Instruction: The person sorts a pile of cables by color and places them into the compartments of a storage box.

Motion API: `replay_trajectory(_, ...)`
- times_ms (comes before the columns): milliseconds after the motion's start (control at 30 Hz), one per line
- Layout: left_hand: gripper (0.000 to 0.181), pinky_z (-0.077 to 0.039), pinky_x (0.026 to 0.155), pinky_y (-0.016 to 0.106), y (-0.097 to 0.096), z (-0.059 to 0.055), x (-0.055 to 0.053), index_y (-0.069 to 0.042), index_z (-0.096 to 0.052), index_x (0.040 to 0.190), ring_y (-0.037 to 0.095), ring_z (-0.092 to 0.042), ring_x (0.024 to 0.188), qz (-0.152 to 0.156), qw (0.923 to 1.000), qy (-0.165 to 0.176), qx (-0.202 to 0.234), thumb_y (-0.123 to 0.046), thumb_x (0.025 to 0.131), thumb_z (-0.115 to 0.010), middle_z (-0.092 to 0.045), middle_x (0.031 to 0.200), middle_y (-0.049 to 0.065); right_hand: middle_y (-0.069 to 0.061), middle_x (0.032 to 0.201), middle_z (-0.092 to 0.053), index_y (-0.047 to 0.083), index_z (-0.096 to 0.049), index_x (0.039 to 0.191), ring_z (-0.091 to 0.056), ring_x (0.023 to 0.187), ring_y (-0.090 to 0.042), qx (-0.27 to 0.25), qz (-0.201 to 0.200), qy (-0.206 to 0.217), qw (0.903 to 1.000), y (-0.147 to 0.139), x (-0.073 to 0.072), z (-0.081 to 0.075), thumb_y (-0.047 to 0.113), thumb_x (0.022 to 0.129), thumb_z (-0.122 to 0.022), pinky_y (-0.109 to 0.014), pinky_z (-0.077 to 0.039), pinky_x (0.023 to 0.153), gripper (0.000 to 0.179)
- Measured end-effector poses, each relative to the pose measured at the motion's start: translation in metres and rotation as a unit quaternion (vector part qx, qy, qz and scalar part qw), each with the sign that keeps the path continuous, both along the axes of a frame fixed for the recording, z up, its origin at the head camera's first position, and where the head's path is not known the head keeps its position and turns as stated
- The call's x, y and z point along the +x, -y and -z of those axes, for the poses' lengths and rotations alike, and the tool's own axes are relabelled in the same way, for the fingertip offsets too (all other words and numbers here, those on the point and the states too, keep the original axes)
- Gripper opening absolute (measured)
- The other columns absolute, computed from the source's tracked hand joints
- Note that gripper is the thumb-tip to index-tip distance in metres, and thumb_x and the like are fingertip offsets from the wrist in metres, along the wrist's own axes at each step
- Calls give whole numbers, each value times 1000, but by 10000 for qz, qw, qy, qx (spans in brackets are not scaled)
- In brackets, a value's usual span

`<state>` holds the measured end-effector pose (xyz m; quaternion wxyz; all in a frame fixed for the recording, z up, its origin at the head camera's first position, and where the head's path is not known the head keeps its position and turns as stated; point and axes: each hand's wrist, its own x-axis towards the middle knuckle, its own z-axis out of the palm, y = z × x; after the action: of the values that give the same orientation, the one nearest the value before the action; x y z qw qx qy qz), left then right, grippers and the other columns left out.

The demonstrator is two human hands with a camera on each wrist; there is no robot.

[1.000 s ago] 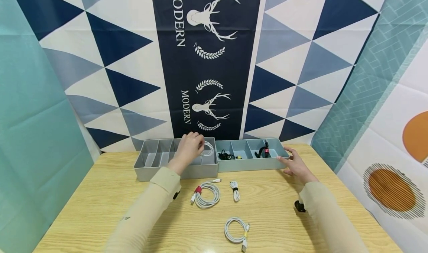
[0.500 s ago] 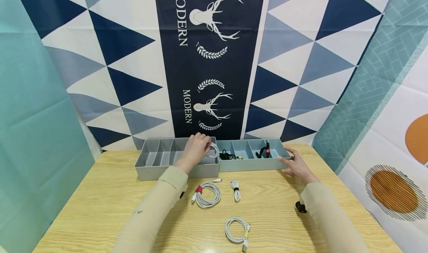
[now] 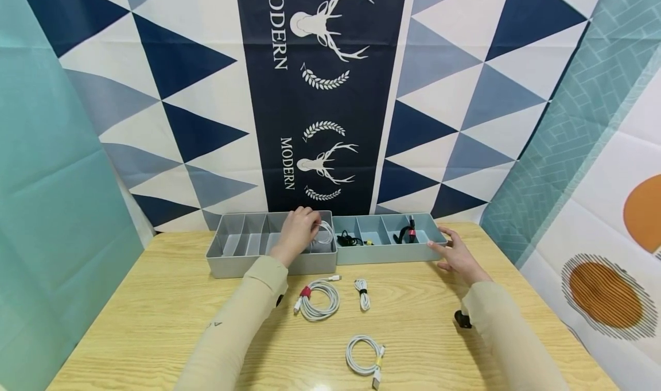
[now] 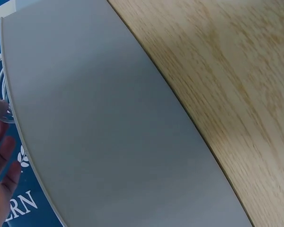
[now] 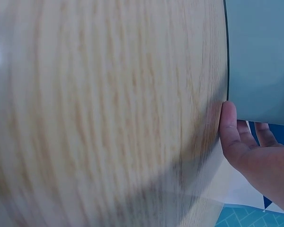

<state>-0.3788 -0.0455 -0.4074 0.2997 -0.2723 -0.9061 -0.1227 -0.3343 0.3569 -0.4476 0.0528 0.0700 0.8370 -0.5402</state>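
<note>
My left hand (image 3: 296, 234) pinches a coiled white cable (image 3: 326, 232) over the right part of the grey divided box (image 3: 310, 264). In the left wrist view, part of the coil (image 4: 1, 87) shows at the fingertips, above the box's rim. My right hand (image 3: 458, 256) rests against the right end of the blue divided box (image 3: 387, 256). In the right wrist view its thumb lies along the blue box's front corner and the other fingers are at the end wall. Inside the blue box are a black cable (image 3: 348, 239) at left and a black cable with a red tie (image 3: 411, 230).
On the wooden table (image 3: 170, 322) lie a white cable with a red tie (image 3: 318, 300), a small white cable with a black tie (image 3: 363, 295) and a white cable with a yellow tie (image 3: 364, 356). A patterned cloth (image 3: 320, 104) hangs behind the boxes.
My left hand has shifted slightly right with the coiled cable, staying over the grey box. My right hand stays at the blue box's end.
</note>
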Motion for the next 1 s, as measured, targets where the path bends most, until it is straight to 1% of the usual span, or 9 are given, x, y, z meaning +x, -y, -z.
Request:
replay_trajectory(233, 4, -36, 64, 29, 2, 1, -2, -18, -62, 77, 14, -48, 75, -54, 9999, -107, 1, -18, 79, -66, -57, 78, -5, -29, 142, -4, 19, 3, 144, -26, 123, -42, -79, -82, -32, 9999, -1, -1, 1, 42, 86, -54, -43, -46, 84, 85)
replay_trajectory(367, 4, -36, 64, 28, 2, 1, -2, -18, -63, 78, 13, -48, 75, 29, 9999, -95, 83, -18, 78, -67, -58, 77, -5, -29, 142, -3, 19, 3, 144, -25, 124, -42, -131, -94, -64, 9998, -2, -1, 1, 40, 87, -53, -45, -45, 85, 82)
replay_trajectory(533, 3, -36, 65, 29, 1, -1, -1, -17, -64, 79, 14, -48, 76, 149, 9997, -71, 181, -18, 79, -67, -59, 78, -5, -30, 141, -7, 19, 2, 144, -28, 122, -41, -122, -97, -135, 9998, -1, 0, 1, 40, 87, -53, -45, -46, 85, 82)
replay_trajectory(733, 4, -36, 66, 29, -2, -1, -2, -18, -64, 79, 13, -47, 75, 196, 9996, -40, 178, -16, 78, -67, -60, 78, -6, -30, 140, -9, 20, 2, 144, -31, 121, -41, -101, -114, -182, 9997, -1, 1, 2, 40, 87, -52, -44, -46, 84, 81)
replay_trajectory(1000, 4, -37, 66, 30, 2, 5, -6, -16, -65, 78, 14, -48, 76, 120, 9999, 47, 45, -14, 76, -68, -62, 79, -5, -30, 140, -9, 21, 2, 144, -30, 122, -42, -120, -78, -151, 9998, -1, 1, 1, 47, 82, -55, -45, -45, 85, 88)
